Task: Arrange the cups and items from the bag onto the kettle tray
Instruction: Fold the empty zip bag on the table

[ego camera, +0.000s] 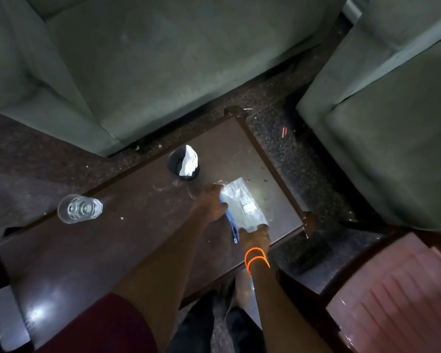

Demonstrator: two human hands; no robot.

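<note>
While both hands hold the bag [242, 206], nothing is out of it yet.

Its long side runs from the far left end, by the left hand [210, 203], to the near right end, by the right hand [255, 236]. It lies on the right part of the dark counter [127, 240]. The left fingers [220, 208] curl round the far end and one long edge. The right fingers [261, 228] pinch the near end. The bag is clear and shiny, with a blue strip along its left edge and small white things inside. A glass [79, 208] lies on its side well to the left, at the counter's edge. A dark cup [175, 163] with white paper stands just past the bag. I see no tray. The hands sit about equally near the bag, so I think either could open it.
</note>
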